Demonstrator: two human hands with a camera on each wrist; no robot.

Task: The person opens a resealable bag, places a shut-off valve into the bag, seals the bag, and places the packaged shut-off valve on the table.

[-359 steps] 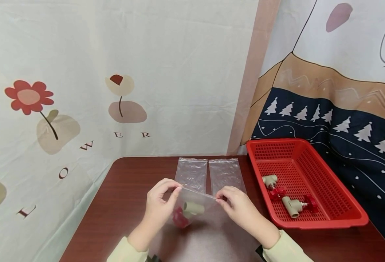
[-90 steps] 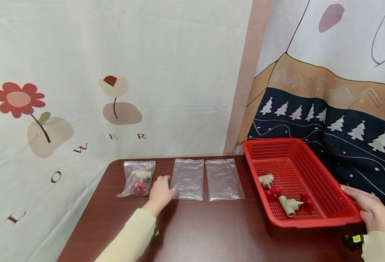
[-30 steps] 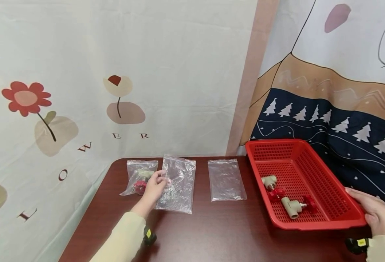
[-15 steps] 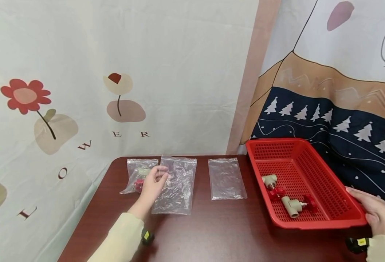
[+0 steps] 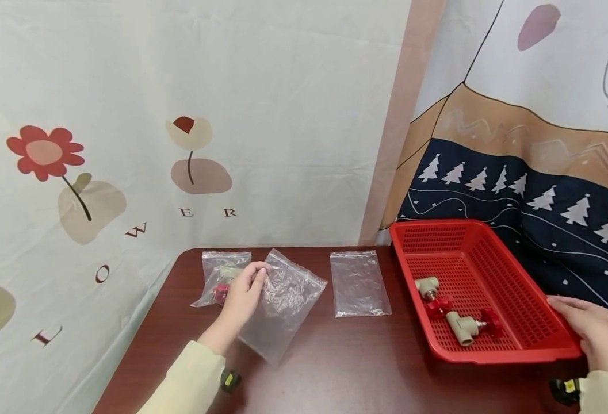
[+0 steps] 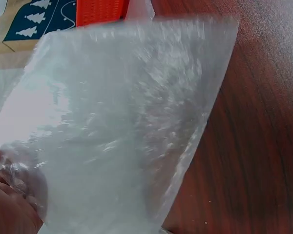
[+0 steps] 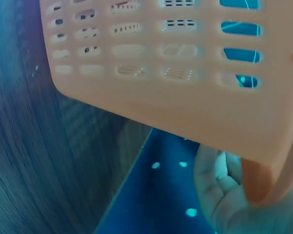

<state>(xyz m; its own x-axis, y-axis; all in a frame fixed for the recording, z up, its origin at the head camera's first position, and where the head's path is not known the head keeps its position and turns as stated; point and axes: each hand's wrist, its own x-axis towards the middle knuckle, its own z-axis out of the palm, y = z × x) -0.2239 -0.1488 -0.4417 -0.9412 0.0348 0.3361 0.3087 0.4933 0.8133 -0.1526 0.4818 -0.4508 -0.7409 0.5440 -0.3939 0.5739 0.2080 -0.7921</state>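
My left hand [image 5: 241,294] pinches a clear zip-lock bag [image 5: 289,296] by its side near the top. The bag hangs flat and tilted over the table, with nothing inside it. In the left wrist view the bag [image 6: 107,107] fills most of the picture and the fingers show at the lower left. My right hand [image 5: 591,328] grips the right rim of a red plastic basket [image 5: 490,356]. In the right wrist view its fingers [image 7: 217,187] curl round under the rim. Inside the basket lie two beige pipe valves [image 5: 461,328] with red handwheels.
Behind my left hand, a zip-lock bag holding a valve [image 5: 220,292] lies at the table's back left. Another flat bag [image 5: 359,284] lies between the held bag and the basket. The dark red table [image 5: 345,368] backs onto a printed cloth [image 5: 283,115].
The bag with the valve, earlier in both hands, now lies back left. My left hand has picked up the middle bag and just tilted it clockwise. My right hand stays on the basket.
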